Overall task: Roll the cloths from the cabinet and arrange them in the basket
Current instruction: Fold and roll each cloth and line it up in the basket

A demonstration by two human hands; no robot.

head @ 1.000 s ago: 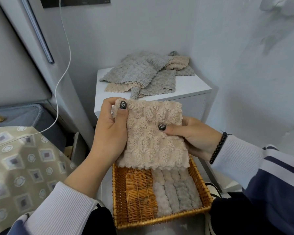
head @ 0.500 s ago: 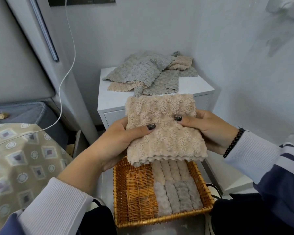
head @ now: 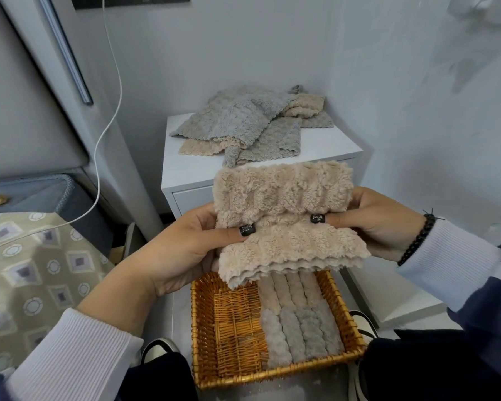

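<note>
A folded beige fluffy cloth (head: 284, 215) hangs in the air above the wicker basket (head: 206, 337). My left hand (head: 185, 250) pinches its left side, thumb on top. My right hand (head: 373, 221) pinches its right side the same way. Across the cloth's middle, between the two thumbs, runs a crease. Inside the basket, on the right, lie several rolled cloths (head: 295, 319), beige in the far row and grey in the near row. A loose pile of grey and beige cloths (head: 252, 123) lies on the white cabinet (head: 324, 146) behind.
The basket's left half shows bare wicker. A white cable (head: 110, 123) hangs down the wall at left. A patterned bedcover (head: 26, 270) lies at the left. The wall stands close on the right. My dark trouser legs flank the basket.
Both hands have turned the beige cloth from hanging upright to lying flatter. My left thumb slid from the top corner down to the middle, and a crease has formed there.
</note>
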